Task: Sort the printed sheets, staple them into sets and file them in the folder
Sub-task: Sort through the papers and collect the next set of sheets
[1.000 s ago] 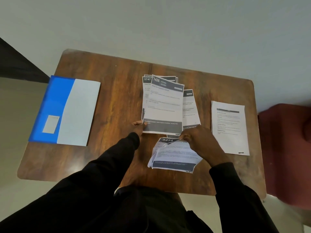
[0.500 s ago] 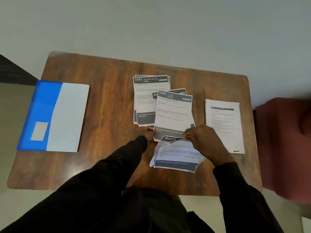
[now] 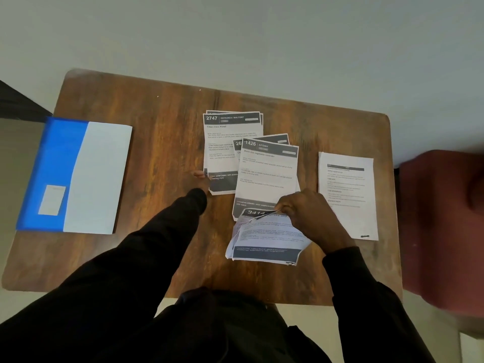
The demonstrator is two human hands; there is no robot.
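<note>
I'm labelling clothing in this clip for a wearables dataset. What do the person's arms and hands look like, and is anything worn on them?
Both arms are covered by long black sleeves of soft, matte fabric that reach the wrists, with no visible logos or markings. The left hand and right hand are bare: no gloves are visible, and no watch or rings can be made out, though the left hand is mostly hidden by its sleeve.

You have one brown wooden table point(image 3: 162, 142) with one blue-and-white folder point(image 3: 78, 176) at its left edge and one plain white text sheet point(image 3: 347, 195) at its right edge. At the table's middle lie two loose piles of dark-banded printed cards: one topped by card 2747 point(image 3: 230, 142) and one, nearer you, topped by card 1426 point(image 3: 265, 176); how many lie under each I cannot tell. A third bundle, topped by card 3414 point(image 3: 264, 237), sits nearest the table's front edge.
</note>
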